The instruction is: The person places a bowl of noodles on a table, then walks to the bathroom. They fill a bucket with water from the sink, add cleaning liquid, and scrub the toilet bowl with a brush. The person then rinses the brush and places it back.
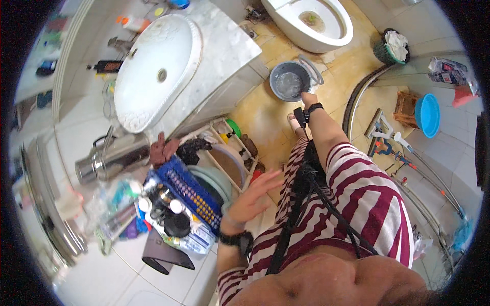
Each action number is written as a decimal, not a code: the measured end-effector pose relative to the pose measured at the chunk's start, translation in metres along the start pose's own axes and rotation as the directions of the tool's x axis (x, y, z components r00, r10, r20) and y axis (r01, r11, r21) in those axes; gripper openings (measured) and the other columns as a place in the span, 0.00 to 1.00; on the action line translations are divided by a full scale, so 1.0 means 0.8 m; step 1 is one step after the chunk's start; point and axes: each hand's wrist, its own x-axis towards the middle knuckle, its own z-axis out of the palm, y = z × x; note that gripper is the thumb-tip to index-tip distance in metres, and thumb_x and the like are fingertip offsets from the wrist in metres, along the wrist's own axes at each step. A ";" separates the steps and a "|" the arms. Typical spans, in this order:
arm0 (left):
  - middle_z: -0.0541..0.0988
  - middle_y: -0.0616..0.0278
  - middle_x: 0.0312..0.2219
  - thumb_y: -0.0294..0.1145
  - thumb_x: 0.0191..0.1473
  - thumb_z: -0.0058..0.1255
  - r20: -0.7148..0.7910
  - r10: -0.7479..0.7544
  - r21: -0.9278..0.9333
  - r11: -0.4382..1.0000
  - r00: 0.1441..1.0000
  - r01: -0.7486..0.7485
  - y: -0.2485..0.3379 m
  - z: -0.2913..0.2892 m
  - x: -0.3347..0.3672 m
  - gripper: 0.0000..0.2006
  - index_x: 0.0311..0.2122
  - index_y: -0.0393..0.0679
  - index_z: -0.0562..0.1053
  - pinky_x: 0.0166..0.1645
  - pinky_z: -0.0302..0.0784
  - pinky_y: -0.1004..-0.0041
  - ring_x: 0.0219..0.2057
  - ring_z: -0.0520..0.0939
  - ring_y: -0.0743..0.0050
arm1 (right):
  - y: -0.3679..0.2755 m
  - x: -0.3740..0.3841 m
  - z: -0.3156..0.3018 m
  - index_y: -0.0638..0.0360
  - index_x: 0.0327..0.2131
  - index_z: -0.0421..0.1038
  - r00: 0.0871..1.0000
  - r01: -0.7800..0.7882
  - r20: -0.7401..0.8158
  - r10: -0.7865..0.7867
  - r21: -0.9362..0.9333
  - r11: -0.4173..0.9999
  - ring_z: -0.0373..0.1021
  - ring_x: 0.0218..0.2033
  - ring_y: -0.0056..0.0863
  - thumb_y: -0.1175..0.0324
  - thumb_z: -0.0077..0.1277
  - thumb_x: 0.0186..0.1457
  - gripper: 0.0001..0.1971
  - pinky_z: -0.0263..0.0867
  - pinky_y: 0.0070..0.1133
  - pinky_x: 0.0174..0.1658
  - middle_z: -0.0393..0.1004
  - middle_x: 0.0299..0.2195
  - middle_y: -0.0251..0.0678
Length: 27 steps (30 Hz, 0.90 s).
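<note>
Right hand point(309, 99) and left hand point(251, 198) stand well apart, a black band on each wrist. At the near right edge of a grey bucket point(276, 83), the right one is lowered to the rim; most of its fingers are hidden, so I cannot tell whether they grip the rim, the handle point(317, 72) or nothing. That handle hangs over to the bucket's right side. The left hand is empty and open, fingers spread, held in the air beside a cream rack point(235, 184).

The bucket stands upright on the yellowish floor point(253, 108), between the vanity counter point(229, 38) and the curved shower rail, just below the toilet point(326, 47). Inside it lies something clear and glinting — it looks like water, though how deep is hard to say. The toilet bowl holds a brownish patch with a bit of green in it.

Other containers are scattered around. A green mesh bin point(383, 55) at upper right is filled with crumpled white material. Nearby, a bright blue basin point(427, 116) leans on its side against a brown crate point(406, 108). On the left, the white sink point(148, 97) shows its round drain — and below it a steel flask point(120, 159) lies near a dark blue basket point(191, 191), whose contents I cannot make out.
</note>
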 end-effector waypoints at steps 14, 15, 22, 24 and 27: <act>0.53 0.51 0.48 0.45 0.22 0.57 0.228 -0.141 0.094 0.988 0.963 0.123 -0.170 -0.038 0.193 0.39 0.46 0.43 0.59 0.53 0.44 0.63 0.50 0.50 0.51 | -0.029 -0.028 0.014 0.71 0.47 0.50 0.853 -0.514 0.291 0.433 0.608 0.605 0.47 0.52 0.37 0.58 0.45 0.41 0.33 0.44 0.26 0.50 0.47 0.51 0.49; 0.52 0.51 0.48 0.44 0.21 0.57 0.271 -0.216 0.203 0.966 0.938 0.163 -0.180 -0.048 0.194 0.40 0.45 0.42 0.58 0.53 0.44 0.63 0.50 0.49 0.51 | -0.045 -0.033 0.020 0.70 0.49 0.48 0.838 -0.542 0.375 0.398 0.662 0.518 0.44 0.53 0.37 0.56 0.46 0.42 0.34 0.43 0.26 0.51 0.46 0.51 0.50; 0.59 0.57 0.45 0.52 0.22 0.59 0.234 -0.191 0.307 0.945 0.953 0.114 -0.232 -0.081 0.212 0.40 0.44 0.43 0.60 0.53 0.45 0.65 0.50 0.53 0.58 | 0.077 0.082 0.102 0.62 0.36 0.64 0.914 -0.405 0.324 0.246 0.670 0.622 0.63 0.30 0.28 0.62 0.38 0.49 0.15 0.61 0.24 0.31 0.67 0.31 0.38; 0.53 0.51 0.46 0.48 0.20 0.60 0.219 -0.251 0.158 0.963 0.943 0.220 -0.228 -0.088 0.215 0.40 0.43 0.43 0.60 0.53 0.45 0.64 0.49 0.51 0.52 | 0.081 0.085 0.111 0.60 0.34 0.64 0.860 -0.506 0.416 0.296 0.773 0.384 0.62 0.31 0.28 0.64 0.37 0.48 0.12 0.60 0.25 0.32 0.66 0.29 0.35; 0.53 0.51 0.46 0.48 0.20 0.60 0.210 -0.219 0.117 0.973 0.953 0.198 -0.231 -0.091 0.213 0.39 0.43 0.44 0.60 0.52 0.45 0.65 0.49 0.53 0.52 | 0.055 0.078 0.104 0.59 0.31 0.63 0.850 -0.484 0.266 0.454 0.734 0.477 0.61 0.31 0.27 0.69 0.39 0.46 0.08 0.60 0.27 0.32 0.65 0.28 0.33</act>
